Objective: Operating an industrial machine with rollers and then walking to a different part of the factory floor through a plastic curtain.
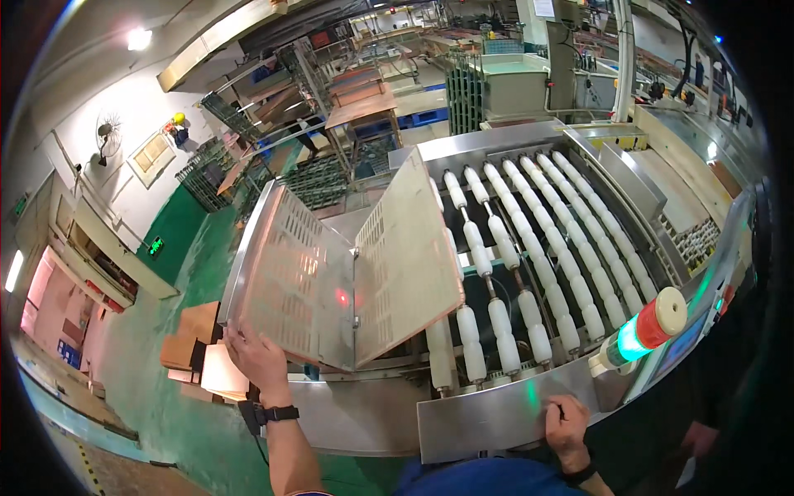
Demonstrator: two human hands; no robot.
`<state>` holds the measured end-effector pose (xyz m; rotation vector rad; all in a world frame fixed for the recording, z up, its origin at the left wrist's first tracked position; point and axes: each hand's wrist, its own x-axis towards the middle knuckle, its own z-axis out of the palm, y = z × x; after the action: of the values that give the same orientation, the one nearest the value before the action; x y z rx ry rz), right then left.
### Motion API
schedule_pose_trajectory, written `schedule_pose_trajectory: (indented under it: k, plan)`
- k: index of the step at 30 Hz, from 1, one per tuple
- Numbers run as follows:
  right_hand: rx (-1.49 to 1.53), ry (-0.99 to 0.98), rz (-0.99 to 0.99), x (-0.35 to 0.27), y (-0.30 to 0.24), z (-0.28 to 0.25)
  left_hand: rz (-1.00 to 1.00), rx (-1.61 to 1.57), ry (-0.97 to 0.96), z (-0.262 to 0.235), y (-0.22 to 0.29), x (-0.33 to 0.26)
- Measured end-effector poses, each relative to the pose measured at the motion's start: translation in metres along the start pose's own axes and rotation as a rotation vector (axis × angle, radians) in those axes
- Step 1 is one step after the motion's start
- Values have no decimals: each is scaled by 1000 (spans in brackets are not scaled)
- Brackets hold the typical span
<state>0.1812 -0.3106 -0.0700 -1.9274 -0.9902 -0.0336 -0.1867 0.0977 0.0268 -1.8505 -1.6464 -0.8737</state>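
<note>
My left hand (258, 362) is at the lower left corner of a thin translucent panel (285, 273) with copper-coloured edges. Its fingers are stretched and apart, touching the corner. The panel lies on a tilted, slotted metal plate, and a red light spot shows on it. A second translucent panel (409, 269) leans against the facing slotted plate, so the two form a V. My right hand (566, 426), fingers curled in, is by the front metal cover (488, 422) of the roller conveyor; I see nothing held in it.
White conveyor rollers (542, 248) run in several rows right of the V-shaped stand. A signal lamp (649, 326), lit green, stands at the front right. Brown boards (194, 331) are stacked low on the left, above the green floor (169, 422). A wooden table (364, 103) stands farther back.
</note>
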Motion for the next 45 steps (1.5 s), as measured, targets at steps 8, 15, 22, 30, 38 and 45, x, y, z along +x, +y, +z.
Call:
schedule_pose_trajectory:
  k: [8, 15, 22, 30, 38, 45]
  plan:
    - [11, 10, -50, 0, 3, 0, 35, 17, 32, 5, -5, -6]
    - [17, 16, -38, 0, 0, -1, -13, -79, -2, 1, 6, -2]
    - [18, 65, -93, -2, 8, 4, -335, -783, 33, 36, 7, -10]
    - [-84, 19, -90, -9, 21, 6, -333, -1080, -109, 175, -63, -30]
    - [-59, 3, 23, -7, 7, -3, -312, -506, 64, 99, -52, -29]
    - [-65, 1, 23, -9, 11, 0, -334, -483, 60, 89, -28, -25]
